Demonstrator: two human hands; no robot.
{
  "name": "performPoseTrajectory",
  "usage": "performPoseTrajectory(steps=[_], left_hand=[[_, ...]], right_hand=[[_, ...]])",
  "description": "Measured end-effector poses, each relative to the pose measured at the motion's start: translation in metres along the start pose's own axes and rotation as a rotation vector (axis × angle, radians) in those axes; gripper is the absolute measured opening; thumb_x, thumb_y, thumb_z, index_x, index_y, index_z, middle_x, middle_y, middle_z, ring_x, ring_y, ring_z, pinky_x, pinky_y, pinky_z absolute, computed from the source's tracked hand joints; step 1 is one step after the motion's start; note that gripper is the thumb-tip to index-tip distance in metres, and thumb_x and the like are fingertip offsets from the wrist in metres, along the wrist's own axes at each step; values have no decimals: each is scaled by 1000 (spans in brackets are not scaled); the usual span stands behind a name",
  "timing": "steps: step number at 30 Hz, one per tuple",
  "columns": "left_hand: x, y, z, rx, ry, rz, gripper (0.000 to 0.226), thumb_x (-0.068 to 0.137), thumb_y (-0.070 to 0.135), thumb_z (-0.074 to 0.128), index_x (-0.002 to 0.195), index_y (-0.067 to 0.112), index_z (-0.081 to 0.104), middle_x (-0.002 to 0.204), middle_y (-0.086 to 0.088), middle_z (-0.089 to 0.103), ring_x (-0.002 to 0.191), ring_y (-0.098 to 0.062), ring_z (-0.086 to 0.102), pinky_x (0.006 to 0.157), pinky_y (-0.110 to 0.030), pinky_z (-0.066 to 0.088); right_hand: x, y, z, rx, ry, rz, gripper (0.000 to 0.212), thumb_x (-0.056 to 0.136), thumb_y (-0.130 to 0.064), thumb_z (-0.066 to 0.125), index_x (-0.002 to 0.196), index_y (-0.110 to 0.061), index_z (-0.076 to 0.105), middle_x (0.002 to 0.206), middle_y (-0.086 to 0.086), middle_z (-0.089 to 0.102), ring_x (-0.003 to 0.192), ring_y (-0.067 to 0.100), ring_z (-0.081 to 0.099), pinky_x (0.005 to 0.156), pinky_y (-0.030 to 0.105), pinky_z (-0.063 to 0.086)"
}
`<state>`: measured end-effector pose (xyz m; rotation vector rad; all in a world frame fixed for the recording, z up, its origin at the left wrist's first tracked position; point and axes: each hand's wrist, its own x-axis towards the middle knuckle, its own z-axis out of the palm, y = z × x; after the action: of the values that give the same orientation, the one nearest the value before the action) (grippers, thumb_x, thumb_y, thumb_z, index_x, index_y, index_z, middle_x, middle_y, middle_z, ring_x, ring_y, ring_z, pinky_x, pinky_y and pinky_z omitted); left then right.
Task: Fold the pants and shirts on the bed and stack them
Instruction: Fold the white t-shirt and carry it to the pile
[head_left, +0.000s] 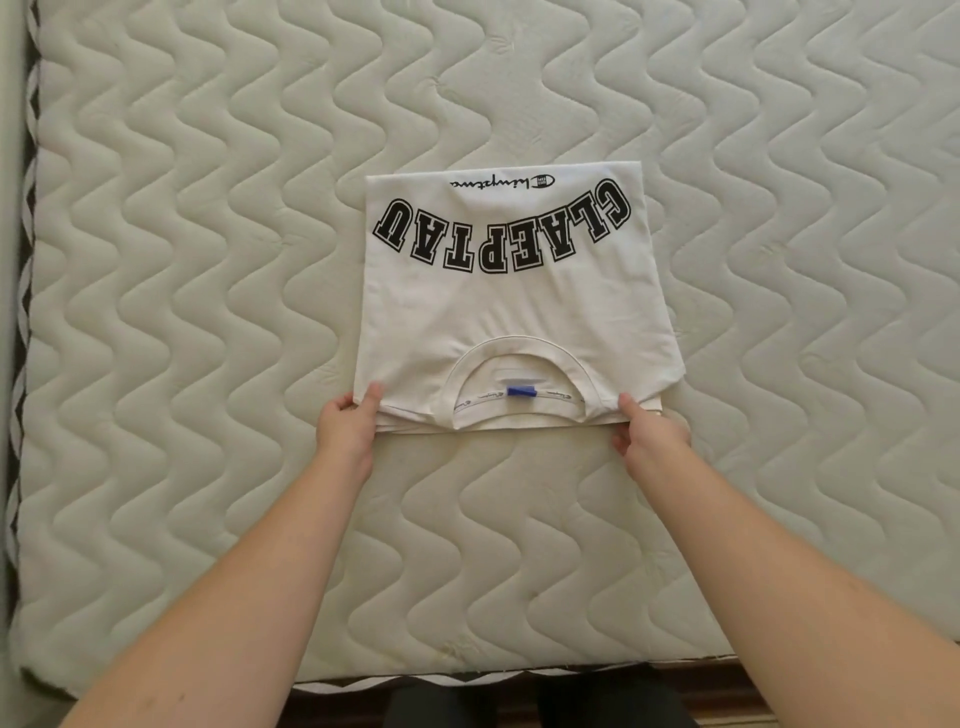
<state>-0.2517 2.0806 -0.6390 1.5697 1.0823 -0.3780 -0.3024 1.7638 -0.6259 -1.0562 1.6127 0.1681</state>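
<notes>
Down the left edge of the frame runs the dark side band of the mattress (23, 332), whose pale top, quilted in wavy lines, fills nearly the whole picture. At centre left, the left hand (347, 427) grips the near left corner of the folded shirt (498, 312), thumb lying on top of the cloth and fingers tucked under the edge. The shirt is white, folded to a rough rectangle, and lies flat in the middle of the frame, slightly above centre, with several layers showing along its near edge. Its collar (519, 384) faces the lower edge of the picture, a small blue tag (520, 392) inside it, and bold black lettering (501, 231) arcs upside down across the far half. At centre right, the right hand (652, 434) pinches the near right corner the same way, thumb on top, fingers curled beneath. Both bare forearms reach in from the lower corners.
</notes>
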Motion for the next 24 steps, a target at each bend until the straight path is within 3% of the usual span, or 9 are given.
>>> performPoseTrajectory(steps=[3,5,8,11,14,16,18,20,24], left_hand=[[-2,2,7,46,-108,-77,43,84,30,77,119,7,63,119,-8,68,111,-25,63,103,-38,47],[-5,2,9,-10,-116,-91,30,85,26,77,110,14,65,119,-6,68,113,-24,63,104,-38,47],[-14,-3,10,-223,-104,-75,25,89,28,72,112,23,64,120,0,68,114,-19,62,105,-41,47],[-25,-12,15,-375,-103,-105,25,96,31,62,120,23,60,122,-1,66,116,-20,61,98,-43,51],[-32,-18,24,-414,-157,-143,33,95,24,64,126,17,57,122,-5,66,114,-21,62,88,-37,53],[-35,-19,27,-368,-204,-137,31,92,14,67,122,19,59,117,-2,68,107,-16,65,80,-29,55],[-36,-17,28,-351,-197,-121,23,92,8,66,110,22,62,106,2,71,96,-12,68,69,-24,56],[-38,-14,30,-372,-167,-107,23,92,6,65,107,23,62,102,3,71,92,-12,68,69,-26,56],[-50,-19,34,-385,-172,-101,27,93,6,64,115,21,60,103,-1,71,91,-18,69,74,-35,60]], right_hand=[[-4,0,0,34,-165,24,20,88,-21,73,103,-18,60,120,6,63,107,21,61,82,33,55],[-6,0,0,59,-230,55,18,89,-20,71,103,-19,60,117,3,64,95,16,62,70,28,52],[-6,2,0,121,-254,79,30,89,-18,71,116,-17,59,113,2,65,86,13,62,64,26,50],[-6,7,0,208,-254,78,31,88,-16,72,117,-16,60,106,1,68,88,15,65,65,28,52],[-7,13,2,277,-287,92,25,90,-18,70,112,-18,60,103,-1,68,89,13,65,77,30,52],[-6,14,3,241,-312,76,24,92,-19,68,114,-17,60,104,-1,67,91,13,64,83,29,51],[-4,13,2,184,-309,33,26,93,-18,67,117,-15,58,106,0,67,92,14,64,79,28,53],[-3,11,0,135,-300,-30,19,94,-17,66,112,-15,60,108,3,67,93,17,64,70,26,53],[-5,13,-2,135,-277,-107,6,96,-17,62,102,-16,62,113,9,68,103,25,65,76,33,56]])
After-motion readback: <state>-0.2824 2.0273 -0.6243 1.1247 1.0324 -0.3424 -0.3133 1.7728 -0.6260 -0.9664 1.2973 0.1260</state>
